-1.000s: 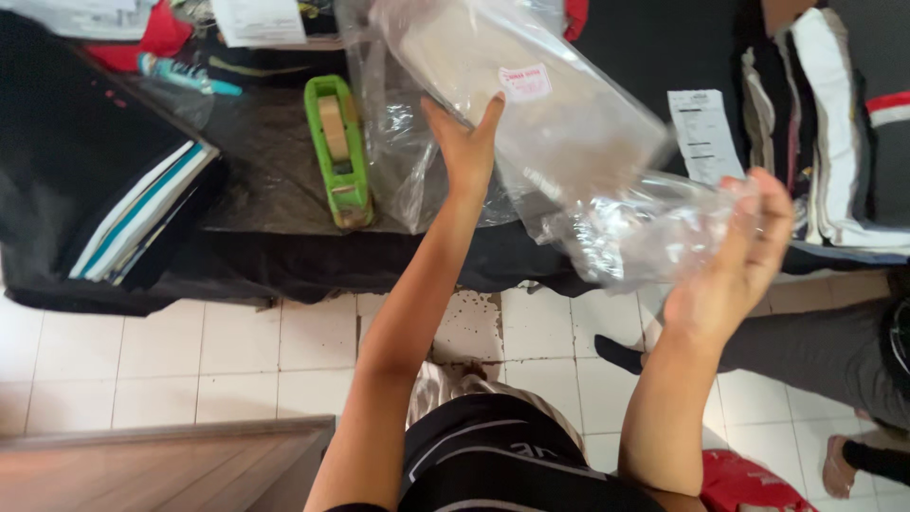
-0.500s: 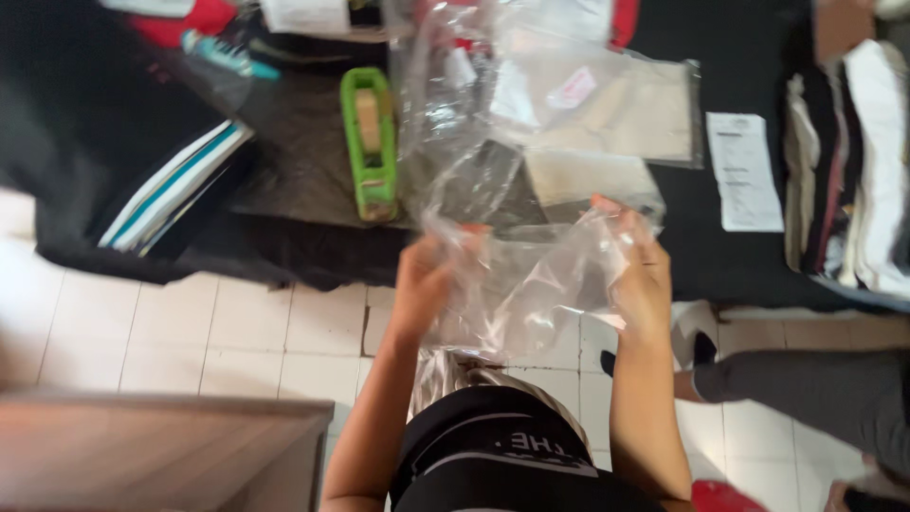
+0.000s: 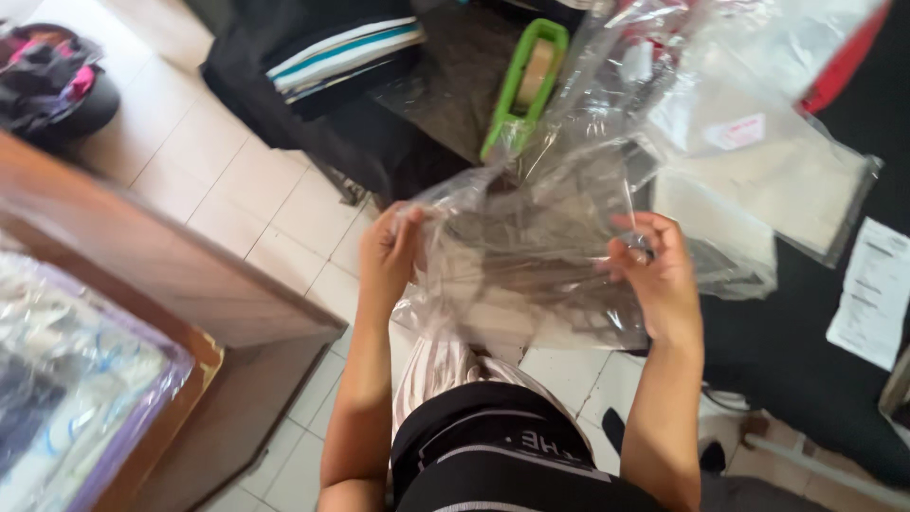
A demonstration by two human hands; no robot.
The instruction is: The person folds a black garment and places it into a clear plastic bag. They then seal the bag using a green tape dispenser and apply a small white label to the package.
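Wooden furniture (image 3: 180, 275): at 9 o'clock of the hands, on the tiled floor (image 3: 237, 180).
Folded striped garment (image 3: 341, 52): at 11 o'clock, on the dark tabletop (image 3: 806, 351).
Left hand (image 3: 389, 251): fingers pinched on the left edge of the clear plastic bag (image 3: 531, 256).
Clear plastic bag: held spread between both hands above the person's lap, its crumpled top running up toward 12 o'clock.
Green tape dispenser (image 3: 526, 85): at 12 o'clock, lying on the tabletop just beyond the bag.
Right hand (image 3: 659, 275): fingers curled, gripping the bag's right edge.
Packed flat bag (image 3: 787, 180): at 2 o'clock, lying on the tabletop.
White paper slip (image 3: 872, 294): at 3 o'clock, apart from the right hand.
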